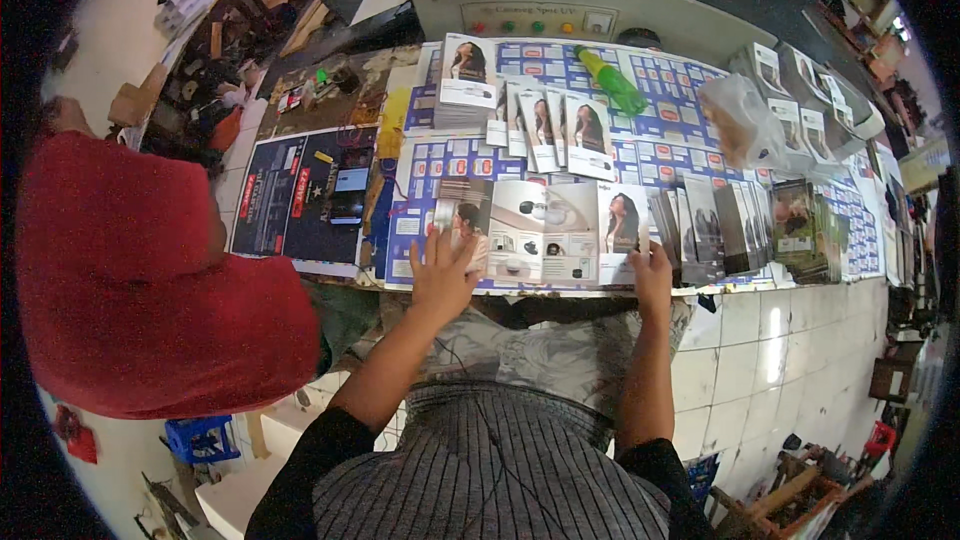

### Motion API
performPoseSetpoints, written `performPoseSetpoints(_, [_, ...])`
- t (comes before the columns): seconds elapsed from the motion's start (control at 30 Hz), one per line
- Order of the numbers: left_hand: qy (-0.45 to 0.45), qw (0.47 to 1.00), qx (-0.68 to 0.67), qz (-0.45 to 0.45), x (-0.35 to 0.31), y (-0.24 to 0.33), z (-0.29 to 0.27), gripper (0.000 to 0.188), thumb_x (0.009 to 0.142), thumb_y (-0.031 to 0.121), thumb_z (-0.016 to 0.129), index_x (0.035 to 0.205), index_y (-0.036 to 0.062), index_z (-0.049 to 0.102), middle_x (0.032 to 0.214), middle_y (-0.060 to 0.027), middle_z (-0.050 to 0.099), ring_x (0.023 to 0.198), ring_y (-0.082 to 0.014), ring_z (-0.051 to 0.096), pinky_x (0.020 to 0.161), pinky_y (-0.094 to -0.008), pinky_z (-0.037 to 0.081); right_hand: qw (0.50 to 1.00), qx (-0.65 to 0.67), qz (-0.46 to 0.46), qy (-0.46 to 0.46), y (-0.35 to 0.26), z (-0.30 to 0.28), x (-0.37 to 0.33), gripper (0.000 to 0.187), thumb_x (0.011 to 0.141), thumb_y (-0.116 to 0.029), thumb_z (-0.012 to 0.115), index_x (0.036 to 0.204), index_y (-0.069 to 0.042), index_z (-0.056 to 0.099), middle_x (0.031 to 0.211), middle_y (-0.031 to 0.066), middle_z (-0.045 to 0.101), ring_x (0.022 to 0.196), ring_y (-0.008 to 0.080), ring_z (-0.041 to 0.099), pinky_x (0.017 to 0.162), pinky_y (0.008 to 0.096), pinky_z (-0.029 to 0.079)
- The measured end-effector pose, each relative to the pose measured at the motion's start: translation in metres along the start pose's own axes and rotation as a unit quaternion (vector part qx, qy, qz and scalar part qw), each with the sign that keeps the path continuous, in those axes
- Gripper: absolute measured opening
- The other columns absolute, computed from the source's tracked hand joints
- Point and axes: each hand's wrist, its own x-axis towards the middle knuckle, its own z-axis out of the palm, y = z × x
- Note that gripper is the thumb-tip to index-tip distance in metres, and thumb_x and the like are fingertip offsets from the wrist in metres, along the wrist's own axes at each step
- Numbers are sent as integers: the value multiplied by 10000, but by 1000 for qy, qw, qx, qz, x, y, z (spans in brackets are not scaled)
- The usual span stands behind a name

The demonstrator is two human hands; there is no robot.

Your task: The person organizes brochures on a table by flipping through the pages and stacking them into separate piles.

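Lightly, the fingers of the left hand [443, 275] lie spread on the left panel of an unfolded leaflet [530, 230], palm down and gripping nothing. At the leaflet's lower right corner the right hand [653, 278] has its fingers bent by the edge; whether thumb and fingertips pinch the paper I cannot tell. The leaflet lies flat near the table's front edge, between both hands, its inner panels showing pictures of small devices and its right panel a photo of a person.

Just right of it, a leaning row of folded leaflets [705, 235] runs along the front, beside a darker, green-edged stack of printed pieces [797, 230]. Behind the leaflet, several fanned leaflets [548, 130] overlap next to a tall leaflet stack [463, 105].

Farther back, a green bottle [612, 83] lies on the blue-and-white printed sheets [665, 155] covering the table, and a translucent plastic bag [738, 120] sits near more leaflet bundles [815, 105]. A pale machine panel [520, 15] with coloured buttons stands at the rear. Leftward are two phones [349, 195] on a black printed sheet [285, 195], and a person in a red top [160, 280].
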Motion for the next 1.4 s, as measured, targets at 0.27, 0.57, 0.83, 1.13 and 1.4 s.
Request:
performPoseSetpoints(0.27, [-30, 990, -9, 138, 10, 5, 25, 490, 915, 188, 559, 1404, 158, 555, 1542, -119, 415, 1459, -290, 318, 1166, -534, 241, 970, 211, 68, -102, -61, 22, -16, 368, 896, -102, 680, 1245, -10, 608, 1043, 68, 698, 856, 164, 649, 742, 303, 514])
performPoseSetpoints(0.57, [46, 982, -100, 155, 21, -7, 28, 422, 896, 203, 596, 1287, 44, 597, 1351, -123, 550, 1305, -310, 459, 1094, -505, 355, 855, 382, 143, -319, -99, 86, -41, 525, 1045, -354, 524, 1427, 4, 486, 1298, 96, 617, 1166, 205, 602, 948, 320, 493])
performPoseSetpoints(0.83, [29, 959, -239, 152, 33, -31, 34, 377, 898, 120, 625, 1261, 18, 618, 1334, -157, 541, 1250, -369, 517, 1117, -481, 396, 944, -93, -202, -244, -113, 111, -27, 610, 980, -382, 610, 1403, 39, 487, 1369, 249, 558, 1267, 400, 534, 1072, 479, 417])
performPoseSetpoints(1.13, [56, 964, -151, 214, 38, -52, 42, 354, 940, 241, 619, 1257, 84, 647, 1452, -124, 516, 1372, -328, 432, 1128, -449, 362, 879, -298, -347, -137, -112, 113, -24, 906, 774, -311, 788, 1508, -31, 336, 1591, 227, 274, 1447, 413, 318, 1160, 563, 262])
performPoseSetpoints(1.4, [52, 971, -125, 197, 46, -43, 35, 397, 916, 249, 618, 1284, 102, 608, 1352, -109, 558, 1273, -310, 483, 1083, -459, 380, 785, -400, -409, -239, -117, 148, -19, 588, 876, -446, 657, 1355, -115, 571, 1567, 124, 361, 1489, 329, 269, 1157, 658, 194])
